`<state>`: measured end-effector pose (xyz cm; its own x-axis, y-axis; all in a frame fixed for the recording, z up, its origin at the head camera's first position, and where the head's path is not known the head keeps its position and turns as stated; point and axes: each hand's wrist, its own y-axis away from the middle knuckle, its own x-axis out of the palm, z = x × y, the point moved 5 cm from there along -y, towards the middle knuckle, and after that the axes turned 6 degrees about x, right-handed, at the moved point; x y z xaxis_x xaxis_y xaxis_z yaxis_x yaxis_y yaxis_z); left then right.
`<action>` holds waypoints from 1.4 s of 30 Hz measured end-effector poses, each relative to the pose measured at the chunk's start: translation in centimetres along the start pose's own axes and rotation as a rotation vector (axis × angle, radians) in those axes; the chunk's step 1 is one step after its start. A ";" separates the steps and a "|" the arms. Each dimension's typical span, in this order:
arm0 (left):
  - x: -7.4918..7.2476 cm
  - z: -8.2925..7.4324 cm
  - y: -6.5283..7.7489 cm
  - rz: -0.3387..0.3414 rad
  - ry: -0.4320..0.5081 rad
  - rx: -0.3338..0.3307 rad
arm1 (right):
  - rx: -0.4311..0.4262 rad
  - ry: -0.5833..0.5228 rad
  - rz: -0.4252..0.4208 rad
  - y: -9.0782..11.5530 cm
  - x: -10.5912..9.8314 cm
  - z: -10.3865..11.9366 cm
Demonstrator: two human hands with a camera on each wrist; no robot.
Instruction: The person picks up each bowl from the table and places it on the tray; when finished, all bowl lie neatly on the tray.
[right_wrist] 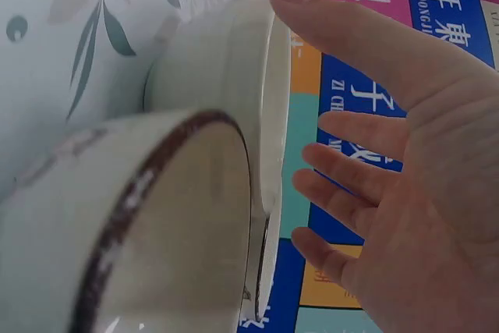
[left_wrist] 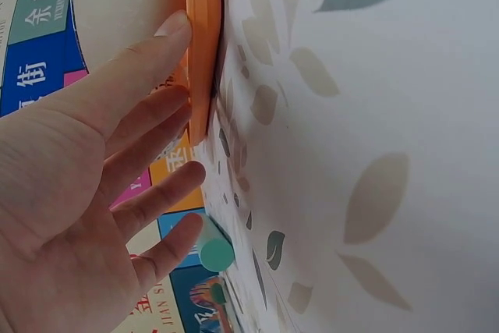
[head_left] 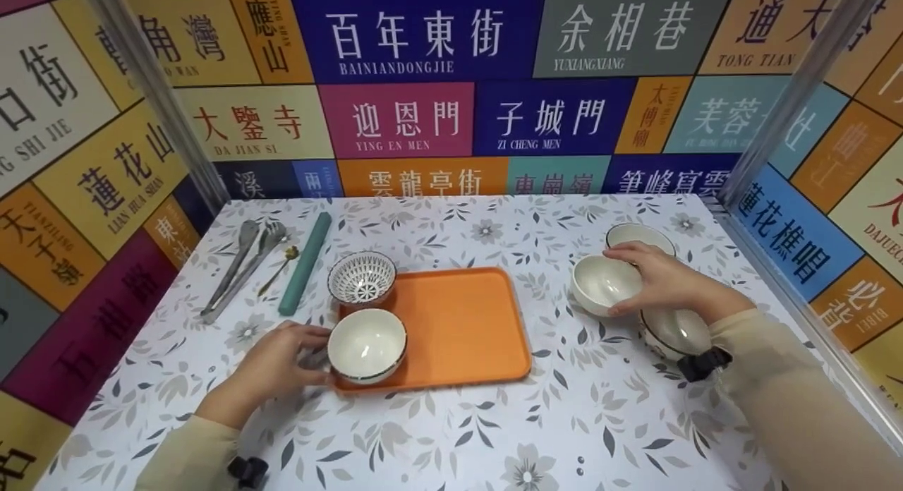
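At the left end of the orange tray (head_left: 465,329), a plain white bowl (head_left: 367,339) stands in front of a bowl with a black-and-white patterned inside (head_left: 362,279). My left hand (head_left: 282,357) is beside the white bowl, with loosely extended fingers; its thumb (left_wrist: 173,27) is at the tray's edge. To the right, my right hand (head_left: 667,279) spans a cream bowl (head_left: 600,286), thumb at the near rim and relaxed fingers over the far side. Another bowl (head_left: 640,231) stands behind, and a dark-rimmed bowl (head_left: 681,329) sits under the wrist, partly hidden.
Metal tongs (head_left: 243,265), a small gold-coloured utensil (head_left: 281,269) and a green stick-like case (head_left: 305,265) lie at the back left of the floral-covered table (head_left: 437,434). Walls with printed signs (head_left: 416,117) enclose the back and sides.
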<state>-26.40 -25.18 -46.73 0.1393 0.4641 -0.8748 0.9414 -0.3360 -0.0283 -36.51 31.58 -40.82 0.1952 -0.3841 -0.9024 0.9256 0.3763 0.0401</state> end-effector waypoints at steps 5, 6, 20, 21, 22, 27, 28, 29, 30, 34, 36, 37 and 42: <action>0.2 -0.1 -0.1 0.010 0.000 -0.010 | -0.017 0.011 0.034 -0.5 0.0 -0.7; 0.2 -0.1 -0.1 0.011 0.002 -0.019 | -0.026 0.017 0.036 -0.6 -0.1 -0.7; 0.3 -0.6 -0.3 0.010 -0.050 0.035 | -0.036 0.101 0.091 -1.3 -0.1 -1.1; 0.3 -0.6 -0.3 0.011 -0.047 0.032 | -0.036 0.096 0.086 -1.3 -0.1 -1.1; 0.4 -0.5 -0.3 0.010 -0.044 0.028 | -0.035 0.090 0.078 -1.4 0.0 -1.2; 0.4 -0.5 -0.2 0.006 -0.040 0.027 | -0.021 0.069 0.030 -1.3 0.3 -1.5; 0.4 -0.4 -0.2 0.006 -0.041 0.025 | -0.019 0.063 0.016 -1.3 0.4 -1.5; 0.3 -0.4 -0.2 0.004 -0.040 0.024 | -0.016 0.056 0.002 -1.3 0.4 -1.5; 0.3 -0.4 -0.2 0.003 -0.040 0.020 | -0.012 0.045 -0.014 -1.3 0.4 -1.5; 0.1 -0.3 -0.1 0.002 -0.033 0.006 | 0.018 -0.024 -0.067 -1.3 0.6 -1.5; 0.1 -0.2 -0.1 0.005 -0.029 0.001 | 0.034 -0.063 -0.079 -1.3 0.7 -1.3; 0.0 -0.2 -0.1 0.005 -0.028 0.000 | 0.041 -0.080 -0.082 -1.3 0.8 -1.2; -0.1 -0.2 -0.2 0.000 -0.033 0.004 | 0.066 -0.120 -0.108 -1.3 1.3 -0.4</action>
<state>-26.51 -24.99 -46.54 0.1293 0.4371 -0.8901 0.9403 -0.3390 -0.0299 -37.58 30.99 -42.19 0.1274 -0.5187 -0.8454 0.9617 0.2732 -0.0226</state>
